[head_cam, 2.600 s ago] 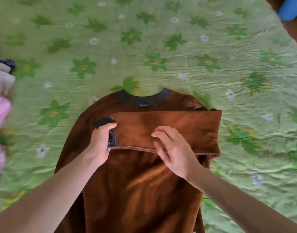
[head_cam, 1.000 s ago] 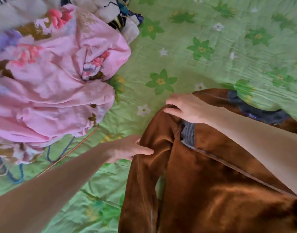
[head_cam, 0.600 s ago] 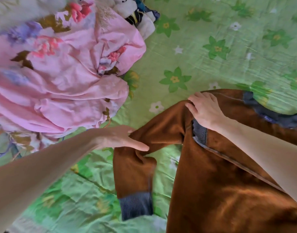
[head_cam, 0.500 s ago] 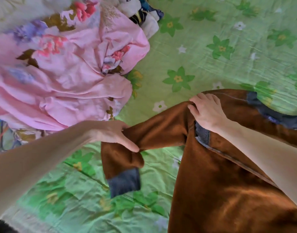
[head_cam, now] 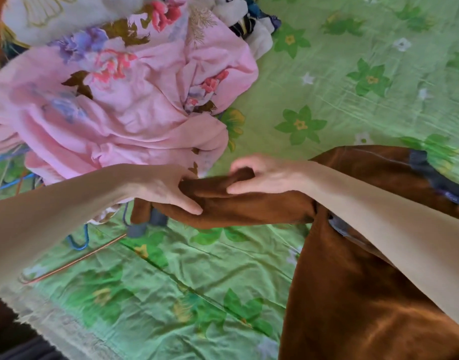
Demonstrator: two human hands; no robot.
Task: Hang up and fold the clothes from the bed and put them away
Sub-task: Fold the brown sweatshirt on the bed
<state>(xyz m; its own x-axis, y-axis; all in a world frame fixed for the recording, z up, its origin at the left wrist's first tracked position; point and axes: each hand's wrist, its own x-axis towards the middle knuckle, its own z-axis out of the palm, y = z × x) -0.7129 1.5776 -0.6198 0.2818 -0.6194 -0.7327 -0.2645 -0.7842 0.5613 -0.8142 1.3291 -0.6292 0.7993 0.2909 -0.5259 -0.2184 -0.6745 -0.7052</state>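
Observation:
A brown velvet sweater (head_cam: 353,294) with a dark grey collar lies flat on the green flowered bed (head_cam: 340,74), at the right of the head view. Its left sleeve (head_cam: 249,206) stretches out sideways, lifted off the sheet. My left hand (head_cam: 168,188) grips that sleeve near its outer end, thumb on top. My right hand (head_cam: 264,175) holds the same sleeve closer to the shoulder, fingers curled over its upper edge. The grey cuff (head_cam: 147,222) hangs below my left hand.
A pile of pink flowered fabric (head_cam: 119,100) fills the upper left, with white and dark-patterned clothes (head_cam: 251,24) behind it. Wire hangers, blue (head_cam: 80,242) and copper-coloured (head_cam: 75,261), lie under the pile's near edge. The bed's edge runs along the lower left.
My left hand has pulled the sleeve out to the left and lifted it. My right hand left the shoulder area and took hold of the sleeve beside the left hand.

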